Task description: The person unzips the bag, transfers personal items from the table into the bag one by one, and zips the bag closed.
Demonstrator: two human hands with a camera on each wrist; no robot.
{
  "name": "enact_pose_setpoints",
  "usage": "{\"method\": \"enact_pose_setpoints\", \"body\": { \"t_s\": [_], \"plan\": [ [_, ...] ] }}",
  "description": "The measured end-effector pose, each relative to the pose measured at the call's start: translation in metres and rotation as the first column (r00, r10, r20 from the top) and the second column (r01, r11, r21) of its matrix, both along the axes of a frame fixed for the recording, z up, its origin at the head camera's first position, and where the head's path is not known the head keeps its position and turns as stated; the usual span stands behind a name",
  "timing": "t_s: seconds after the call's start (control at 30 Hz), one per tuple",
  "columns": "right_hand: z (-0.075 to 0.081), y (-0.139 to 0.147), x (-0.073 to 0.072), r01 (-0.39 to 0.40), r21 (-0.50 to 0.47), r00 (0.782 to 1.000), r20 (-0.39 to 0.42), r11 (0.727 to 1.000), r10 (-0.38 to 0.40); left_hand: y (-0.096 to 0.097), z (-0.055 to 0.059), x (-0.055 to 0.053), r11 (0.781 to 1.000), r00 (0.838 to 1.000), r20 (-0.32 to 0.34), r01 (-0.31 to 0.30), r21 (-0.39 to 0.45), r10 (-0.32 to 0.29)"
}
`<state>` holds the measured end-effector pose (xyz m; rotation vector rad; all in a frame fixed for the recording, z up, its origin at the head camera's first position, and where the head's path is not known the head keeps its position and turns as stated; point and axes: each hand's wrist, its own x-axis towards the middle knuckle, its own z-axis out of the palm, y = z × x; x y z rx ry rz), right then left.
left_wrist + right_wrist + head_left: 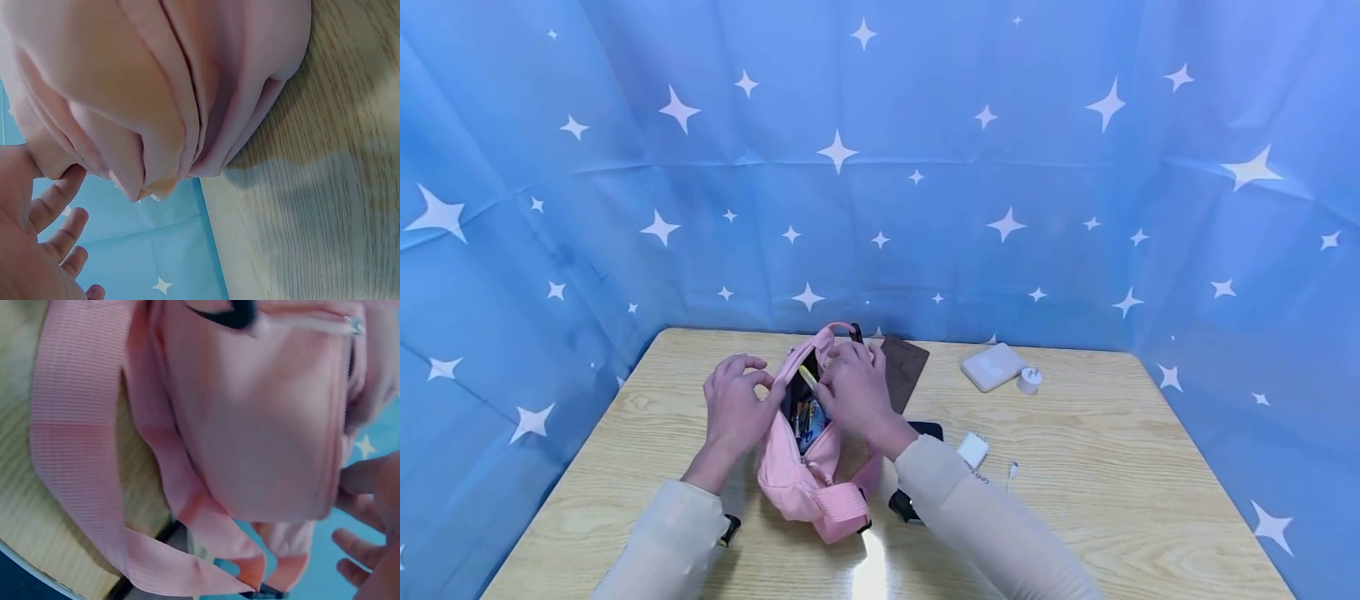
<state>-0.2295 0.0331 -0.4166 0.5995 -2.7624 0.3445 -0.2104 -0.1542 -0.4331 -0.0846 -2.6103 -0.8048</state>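
Note:
A pink waist bag [784, 467] stands unzipped on the table, its mouth facing up between both hands. My left hand [737, 404] pinches the left rim; in the left wrist view, the left hand [31, 231] has thumb and forefinger at the fabric while the other fingers are spread. My right hand [856, 390] grips the opposite rim, and in the right wrist view the right hand's fingers [362, 547] curl at the bag's edge. Inside lie a yellow stick-like item [807, 377], close to the right fingers, and a blue packet [814, 423] among small dark things.
Behind the right hand lies a flat brown pouch [906, 367]. Farther right are a white power bank [992, 367], a round white plug [1030, 380], a white charger [973, 450] and a white cable end [1012, 472]. A black item [904, 505] is partly hidden by the right sleeve.

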Motion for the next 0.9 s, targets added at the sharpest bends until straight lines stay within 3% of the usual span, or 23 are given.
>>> {"method": "enact_pose_setpoints", "body": {
  "t_s": [0.43, 0.9],
  "plan": [
    [-0.012, -0.015, 0.005, -0.008, 0.182, 0.999, 0.033, 0.983, 0.002, 0.002, 0.001, 0.0, 1.0, 1.0, 0.014, -0.002, 0.005, 0.002],
    [-0.003, -0.006, 0.004, -0.027, 0.066, 1.0, 0.002, 0.997, 0.027, 0.001, 0.0, 0.001, 1.0, 1.0, 0.008, -0.001, -0.004, 0.001]
  ]
}}
